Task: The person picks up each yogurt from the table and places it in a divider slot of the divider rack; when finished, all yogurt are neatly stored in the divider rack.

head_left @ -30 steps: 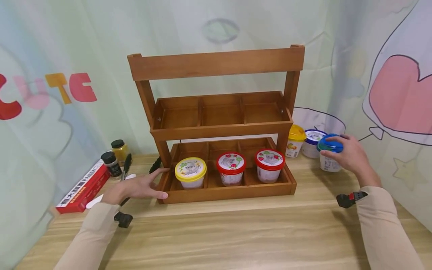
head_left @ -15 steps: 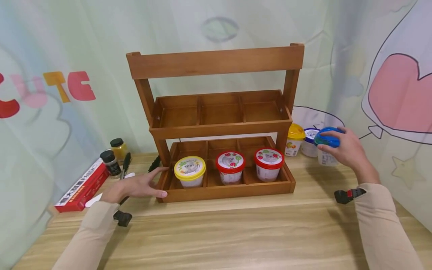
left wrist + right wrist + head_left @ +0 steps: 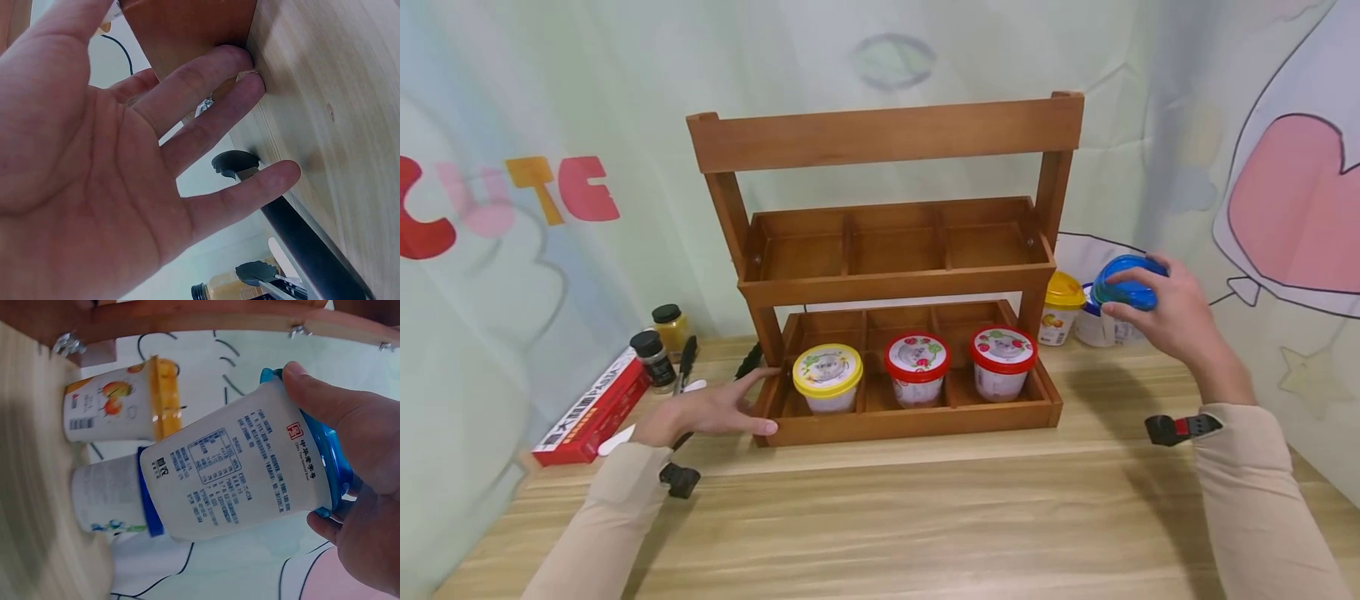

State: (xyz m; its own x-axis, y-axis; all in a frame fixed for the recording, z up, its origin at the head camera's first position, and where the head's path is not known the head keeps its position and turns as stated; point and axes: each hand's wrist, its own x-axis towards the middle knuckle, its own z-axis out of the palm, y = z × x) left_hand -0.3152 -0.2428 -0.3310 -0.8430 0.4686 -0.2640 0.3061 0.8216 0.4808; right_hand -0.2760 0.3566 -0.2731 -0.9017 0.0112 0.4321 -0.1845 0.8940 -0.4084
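Note:
My right hand pinches a white cup by its blue lid. The cup is tilted and held above the table, printed text showing on its side. My left hand rests against the left end of the two-tier wooden rack, thumb at the front corner and fingers stretched along the side. In the rack's lower tray stand a yellow-lidded cup and two red-lidded cups, one in the middle and one at the right. The upper tray holds nothing.
Right of the rack stand a cup with a domed yellow lid and a cup with a dark blue lid. At the left lie a red pasta box, two black-capped jars, one dark and one yellow, and black-tipped tongs.
My right hand has lifted the blue-lidded cup off the table, tilting it and moving it slightly left. My left hand stays at the rack's left end.

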